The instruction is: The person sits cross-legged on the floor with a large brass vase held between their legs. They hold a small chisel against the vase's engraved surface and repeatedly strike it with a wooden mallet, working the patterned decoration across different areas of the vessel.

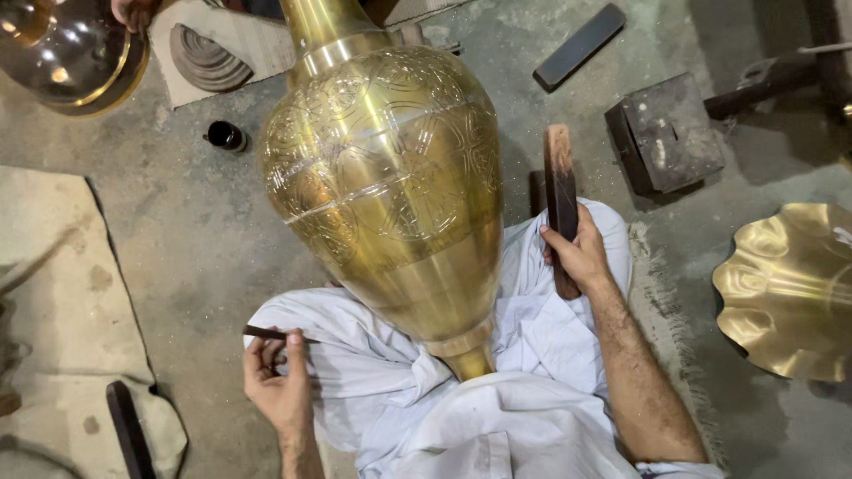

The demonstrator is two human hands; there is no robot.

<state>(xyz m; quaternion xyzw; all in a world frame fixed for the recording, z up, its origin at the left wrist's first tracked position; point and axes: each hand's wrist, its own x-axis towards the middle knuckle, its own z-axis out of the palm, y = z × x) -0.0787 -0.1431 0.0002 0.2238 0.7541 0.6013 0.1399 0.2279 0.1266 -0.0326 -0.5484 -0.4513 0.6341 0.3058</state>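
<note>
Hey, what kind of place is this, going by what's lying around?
Probably a metal-engraving workshop, worked on the floor. A large engraved brass vase lies across the person's lap, the left hand holds a thin dark chisel, the right hand a wooden mallet, and a scalloped brass dish lies nearby.

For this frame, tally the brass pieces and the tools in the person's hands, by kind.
Engraved brass vase: 1
Scalloped brass dish: 1
Polished brass vessel, top left, cut off by the frame: 1
Wooden mallet, in the right hand: 1, point on mallet
Thin metal chisel, in the left hand: 1
Total: 5
</note>
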